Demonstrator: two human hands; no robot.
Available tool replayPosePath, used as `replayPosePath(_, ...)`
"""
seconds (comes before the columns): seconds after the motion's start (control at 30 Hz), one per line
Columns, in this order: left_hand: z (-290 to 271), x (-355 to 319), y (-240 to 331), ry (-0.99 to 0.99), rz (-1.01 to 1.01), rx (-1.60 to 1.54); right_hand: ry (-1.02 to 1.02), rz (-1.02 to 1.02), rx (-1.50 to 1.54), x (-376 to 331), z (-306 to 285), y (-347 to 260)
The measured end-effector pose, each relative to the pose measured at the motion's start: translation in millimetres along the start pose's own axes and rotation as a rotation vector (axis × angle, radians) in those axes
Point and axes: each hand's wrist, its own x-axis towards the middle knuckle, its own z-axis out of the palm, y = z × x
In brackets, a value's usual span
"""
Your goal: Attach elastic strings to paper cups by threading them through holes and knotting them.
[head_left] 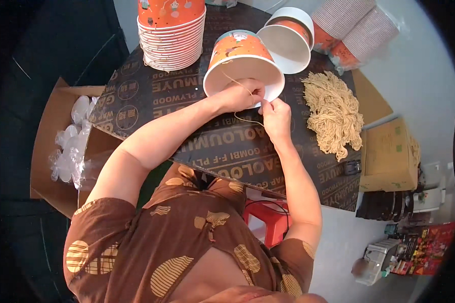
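Note:
An orange-printed paper bucket (241,50) lies tilted on the table, its white open mouth toward me. A thin beige cord (231,77) runs from the bucket's side across the mouth to my hands, and a slack loop hangs below the rim. My left hand (245,95) is closed on the cord at the lower rim, its fingers partly inside the mouth. Close beside it, my right hand (277,118) pinches the cord just outside the rim. The fingertips overlap, so the exact spot where the cord meets the rim is hidden.
A nested stack of paper buckets (171,45) stands at the far left. Two loose buckets (286,48) lie behind mine. Beige cords (333,113) are heaped at the right, near wrapped bucket stacks (359,30). Cartons (389,156) flank the dark plywood table (187,146).

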Motion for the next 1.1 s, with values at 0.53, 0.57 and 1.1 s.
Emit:
replayPosePath(0.53,5.2,5.6,-7.6,0.02,-0.13,0.137,-0.029,-0.398,-0.455,-15.6,-28.7,-31.7)
replayPosePath(0.57,5.9,5.7,-9.3,0.022,-0.097,0.162,-0.028,-0.395,-0.454,-15.7,-27.2,-31.4)
replayPosePath(1.1,-0.3,2.6,-0.6,-0.092,-0.387,-0.879,-0.023,-0.244,-0.294,-5.9,-21.1,-9.2)
